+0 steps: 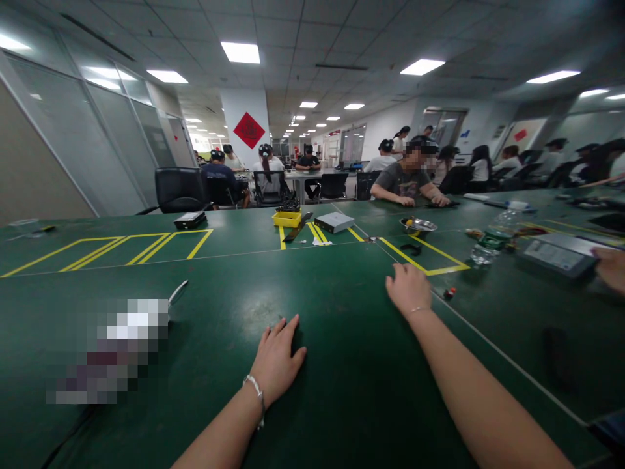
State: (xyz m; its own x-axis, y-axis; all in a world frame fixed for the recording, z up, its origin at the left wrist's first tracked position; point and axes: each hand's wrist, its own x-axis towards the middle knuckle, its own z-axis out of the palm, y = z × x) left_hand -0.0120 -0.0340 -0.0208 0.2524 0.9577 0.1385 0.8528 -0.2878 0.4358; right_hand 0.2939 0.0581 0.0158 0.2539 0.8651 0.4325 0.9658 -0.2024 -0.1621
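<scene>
My left hand (pixel 276 365) rests on the green tabletop (pixel 332 299) with its fingers spread and nothing in it. A pale bracelet circles that wrist. Farther forward and to the right, my right hand (pixel 409 290) also lies on the table, its thumb apart from the foreshortened fingers; no held thing shows. Just beyond it is a small black curved object (pixel 411 249), inside a yellow tape outline (pixel 446 268). A small red-and-black piece (pixel 450 293) lies to the right of that hand.
A blurred-out object (pixel 117 352) with a cable lies at left. Farther back are a yellow bin (pixel 287 219), a grey box-shaped device (pixel 334 223) and a metal bowl (pixel 424 226). Right: a plastic bottle (pixel 498 234), a grey metal-cased unit (pixel 556 255) and another person's hand (pixel 610 267). A person (pixel 407 182) sits opposite.
</scene>
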